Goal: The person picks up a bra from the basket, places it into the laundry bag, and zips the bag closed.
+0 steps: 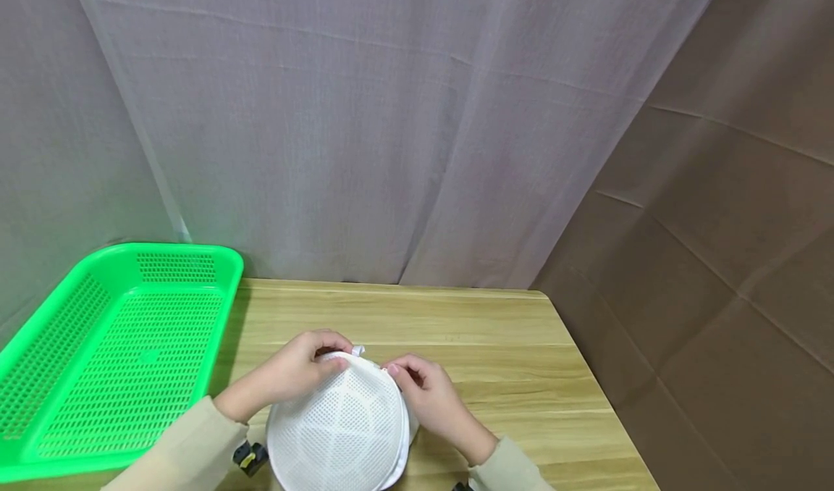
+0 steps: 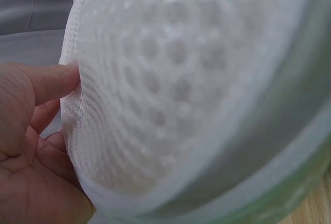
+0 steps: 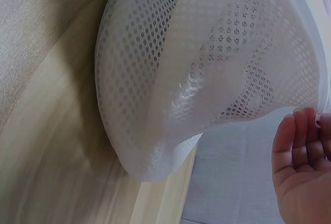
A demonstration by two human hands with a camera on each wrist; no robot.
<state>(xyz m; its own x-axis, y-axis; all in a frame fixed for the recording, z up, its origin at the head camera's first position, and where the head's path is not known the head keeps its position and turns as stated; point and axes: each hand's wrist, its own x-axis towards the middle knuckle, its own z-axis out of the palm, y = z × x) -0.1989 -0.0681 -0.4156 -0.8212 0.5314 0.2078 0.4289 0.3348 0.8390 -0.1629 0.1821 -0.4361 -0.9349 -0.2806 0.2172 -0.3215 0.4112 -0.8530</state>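
White mesh bag [image 1: 339, 429] over wooden table [image 1: 502, 375], left hand [image 1: 306, 366] pinching its rim near a white tab [image 1: 357, 350], right hand [image 1: 430, 395] pinching that rim, green basket [image 1: 224, 321] at left

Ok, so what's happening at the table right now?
A person is holding a white mesh bag at the table. The left grip pinches its upper edge near a small white tab; the right grip pinches the edge further right. A green basket sits off to the left, touched by neither grip. Whether the bag is fully closed isn't clear.
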